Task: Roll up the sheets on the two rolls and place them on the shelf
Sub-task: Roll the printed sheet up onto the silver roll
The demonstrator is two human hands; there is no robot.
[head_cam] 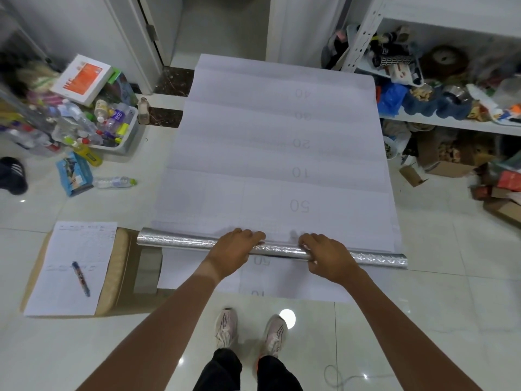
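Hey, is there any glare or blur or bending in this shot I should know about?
Head view: ceiling light glares off the floor tiles between the shoes; silver roll gleams; wide-angle lens bows the shelf; the edges look soft.

Sheet (pixel 276 153) on tiled floor (pixel 439 306)

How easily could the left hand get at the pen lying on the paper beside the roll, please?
Probably yes: the pen lies uncovered on the paper, on the left hand's own side, with nothing between. That hand now grips the silver roll, so it must let go first.
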